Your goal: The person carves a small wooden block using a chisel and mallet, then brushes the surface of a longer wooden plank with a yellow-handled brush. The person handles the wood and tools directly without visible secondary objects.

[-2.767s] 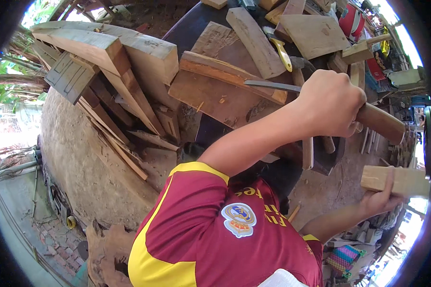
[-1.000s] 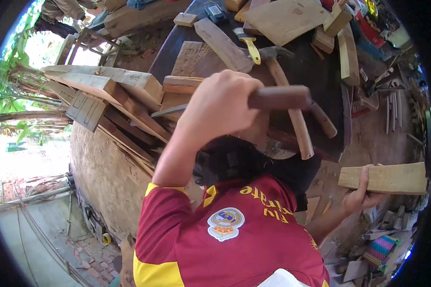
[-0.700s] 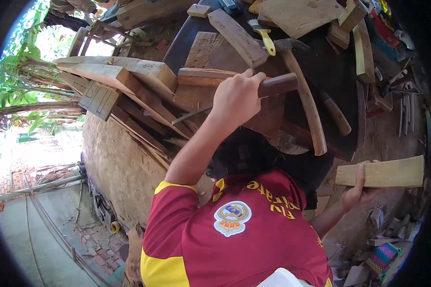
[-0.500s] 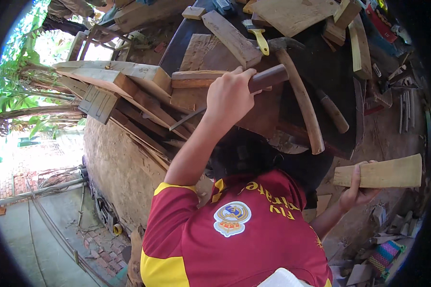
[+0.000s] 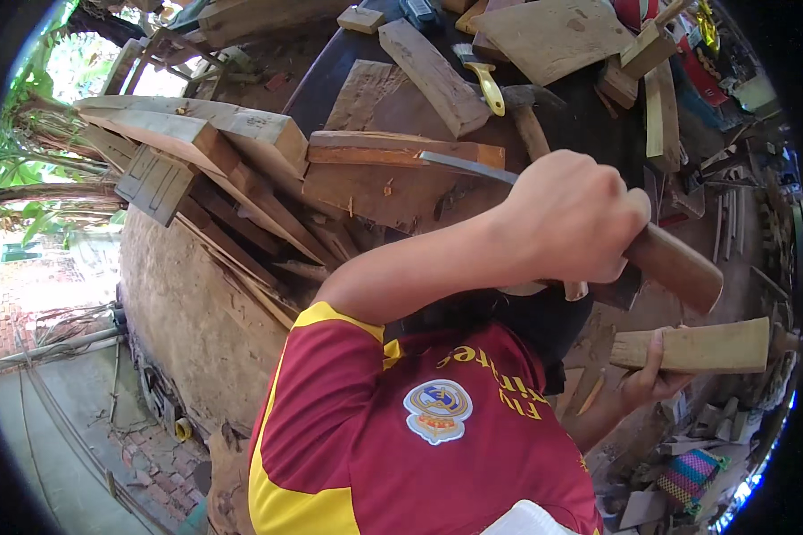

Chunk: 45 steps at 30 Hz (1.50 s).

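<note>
Head view: the left hand's [image 5: 575,218] fingers curl tightly round a chisel-like tool [image 5: 676,266] right of centre, its wooden handle slanting down rightward and its blade [image 5: 473,166] reaching leftward; gripping where they meet probably gives control over the edge. Lower right, the right hand [image 5: 656,381] holds a pale wood block [image 5: 691,346], thumb across the near face and the other fingers mostly hidden, likely bracing it in mid-air. Beyond the blade tip, a reddish wood strip [image 5: 406,150] lies on a board [image 5: 375,192]; whether they touch, I cannot tell. Farther up, a yellow-handled paintbrush [image 5: 488,89] lies beside a plank [image 5: 433,78], seemingly within easy reach.
</note>
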Each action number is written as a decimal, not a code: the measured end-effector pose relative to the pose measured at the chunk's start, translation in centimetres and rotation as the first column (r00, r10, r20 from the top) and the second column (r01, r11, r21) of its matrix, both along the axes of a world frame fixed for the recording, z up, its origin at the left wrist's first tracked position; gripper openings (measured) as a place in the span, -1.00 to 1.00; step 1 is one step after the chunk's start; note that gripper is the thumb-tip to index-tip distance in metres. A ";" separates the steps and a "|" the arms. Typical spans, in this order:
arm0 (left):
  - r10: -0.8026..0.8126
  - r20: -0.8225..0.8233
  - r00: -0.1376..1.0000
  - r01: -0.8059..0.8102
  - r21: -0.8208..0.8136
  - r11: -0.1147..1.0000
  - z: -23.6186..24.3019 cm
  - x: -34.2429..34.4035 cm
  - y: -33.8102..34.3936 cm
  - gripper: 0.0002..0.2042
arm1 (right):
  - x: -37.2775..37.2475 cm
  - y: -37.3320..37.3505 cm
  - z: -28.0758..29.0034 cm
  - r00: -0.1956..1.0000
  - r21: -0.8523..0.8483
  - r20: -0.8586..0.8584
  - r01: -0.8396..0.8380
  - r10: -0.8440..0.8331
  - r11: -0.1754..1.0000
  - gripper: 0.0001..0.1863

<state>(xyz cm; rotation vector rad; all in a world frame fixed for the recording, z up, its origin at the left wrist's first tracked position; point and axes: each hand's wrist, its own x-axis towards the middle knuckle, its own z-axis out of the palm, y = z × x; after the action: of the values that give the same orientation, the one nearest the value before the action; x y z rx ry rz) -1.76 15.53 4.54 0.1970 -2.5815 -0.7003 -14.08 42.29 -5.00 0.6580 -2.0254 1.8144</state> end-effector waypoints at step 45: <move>0.249 -0.268 0.931 -0.232 0.094 0.968 -0.7 -1.4 -2.4 -0.83 | -4.0 -6.4 9.2 0.991 -0.162 0.023 0.130 -0.128 0.978 -0.25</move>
<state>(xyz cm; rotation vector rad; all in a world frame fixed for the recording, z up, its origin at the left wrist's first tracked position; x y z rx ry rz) -3.18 13.14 3.87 0.3985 -2.2227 -0.6631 -18.04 35.93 4.16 0.4582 -1.8552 1.8859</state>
